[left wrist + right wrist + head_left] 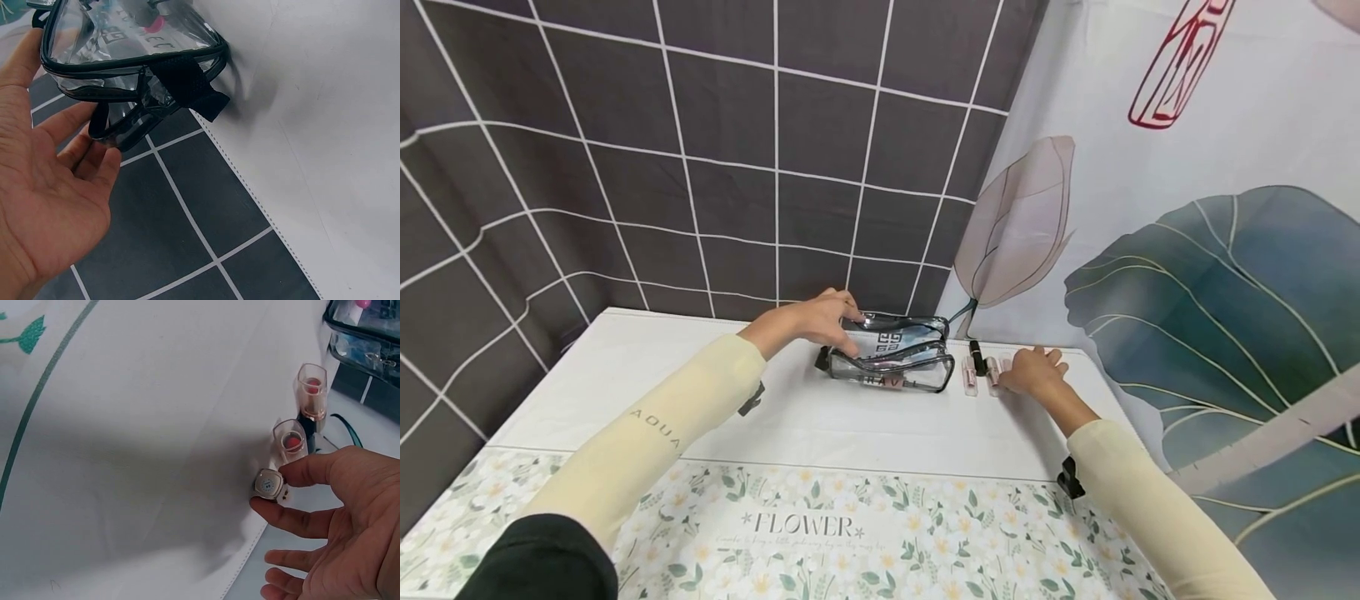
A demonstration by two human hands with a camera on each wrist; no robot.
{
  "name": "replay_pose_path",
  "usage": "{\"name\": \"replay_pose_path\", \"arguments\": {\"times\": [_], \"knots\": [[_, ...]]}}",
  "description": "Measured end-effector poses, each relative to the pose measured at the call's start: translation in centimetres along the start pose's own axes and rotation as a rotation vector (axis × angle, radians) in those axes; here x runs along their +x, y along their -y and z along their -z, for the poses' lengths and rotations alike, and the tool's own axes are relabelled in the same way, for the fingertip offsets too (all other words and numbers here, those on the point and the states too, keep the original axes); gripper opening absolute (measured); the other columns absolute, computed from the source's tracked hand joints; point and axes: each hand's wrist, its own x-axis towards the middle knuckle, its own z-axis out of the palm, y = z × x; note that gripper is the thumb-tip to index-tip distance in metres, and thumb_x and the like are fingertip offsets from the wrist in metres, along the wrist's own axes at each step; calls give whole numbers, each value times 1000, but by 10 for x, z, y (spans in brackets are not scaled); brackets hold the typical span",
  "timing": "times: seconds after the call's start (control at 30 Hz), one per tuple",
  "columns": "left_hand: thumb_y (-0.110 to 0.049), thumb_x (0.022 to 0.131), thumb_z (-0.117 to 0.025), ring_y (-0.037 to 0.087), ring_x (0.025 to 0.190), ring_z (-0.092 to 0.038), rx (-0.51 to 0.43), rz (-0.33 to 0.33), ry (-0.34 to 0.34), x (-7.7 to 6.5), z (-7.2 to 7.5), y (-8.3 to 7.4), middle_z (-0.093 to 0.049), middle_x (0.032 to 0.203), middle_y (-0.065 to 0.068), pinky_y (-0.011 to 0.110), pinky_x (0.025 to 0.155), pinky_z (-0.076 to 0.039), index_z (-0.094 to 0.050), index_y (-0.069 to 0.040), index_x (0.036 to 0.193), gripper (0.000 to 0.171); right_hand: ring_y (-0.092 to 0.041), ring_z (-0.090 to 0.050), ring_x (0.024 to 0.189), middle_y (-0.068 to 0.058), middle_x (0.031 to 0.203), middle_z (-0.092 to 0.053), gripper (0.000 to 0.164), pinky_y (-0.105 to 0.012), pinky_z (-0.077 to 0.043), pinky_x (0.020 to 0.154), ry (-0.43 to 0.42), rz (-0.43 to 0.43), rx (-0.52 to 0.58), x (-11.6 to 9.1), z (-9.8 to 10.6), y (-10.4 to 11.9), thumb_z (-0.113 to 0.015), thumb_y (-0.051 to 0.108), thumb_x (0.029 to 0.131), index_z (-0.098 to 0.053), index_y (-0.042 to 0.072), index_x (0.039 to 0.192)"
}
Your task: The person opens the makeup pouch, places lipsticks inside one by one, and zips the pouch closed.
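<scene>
At the back of the white table, my left hand (822, 322) grips the raised top of a clear cosmetic bag (891, 365) with black piping. In the left wrist view its fingers curl round the lifted flap (128, 128), and the thumb lies along the bag's side. To the right of the bag, my right hand (1037, 375) pinches a lipstick (269, 484) between thumb and index finger, base toward the camera. Two more clear-capped lipsticks, one nearer (290, 442) and one farther (312, 390), stand in a row beside it. A black tube (977, 357) lies among them.
A floral mat (805, 533) covers the table's near part. Behind the bag hangs a dark cloth with a white grid (722, 167); a leaf-printed cloth (1210, 292) hangs on the right. Some small items show inside the bag.
</scene>
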Motion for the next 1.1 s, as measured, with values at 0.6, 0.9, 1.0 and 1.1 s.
{"name": "replay_pose_path", "arguments": {"times": [0.6, 0.9, 1.0, 1.1], "knots": [[-37, 91, -83, 34, 150, -42, 7, 12, 0, -1, -1, -2, -52, 165, 16, 52, 129, -43, -63, -5, 160, 79, -65, -35, 137, -44, 133, -52, 40, -76, -33, 113, -74, 51, 29, -6, 23, -5, -54, 26, 108, -69, -10, 99], [-37, 90, -84, 35, 151, -41, -1, 12, 6, -2, 0, -2, -51, 167, 17, 54, 130, -43, -62, -4, 161, 80, -66, -29, 141, -48, 154, -41, 37, -75, -32, 110, -126, 105, 45, -6, 44, -2, -52, 23, 107, -61, 1, 78], [-37, 90, -83, 35, 150, -42, 4, 6, 4, -2, 0, -2, -51, 166, 18, 53, 129, -43, -62, -4, 160, 80, -68, -27, 144, -50, 163, -36, 38, -77, -32, 110, -143, 144, 45, -7, 51, 0, -52, 23, 106, -62, 0, 77], [-37, 90, -83, 35, 148, -42, 6, 3, 0, -2, 0, -1, -52, 165, 18, 53, 129, -43, -62, -4, 160, 80, -69, -24, 150, -49, 170, -30, 41, -78, -30, 112, -150, 181, 45, -8, 58, 5, -53, 24, 109, -63, 0, 77]]}}
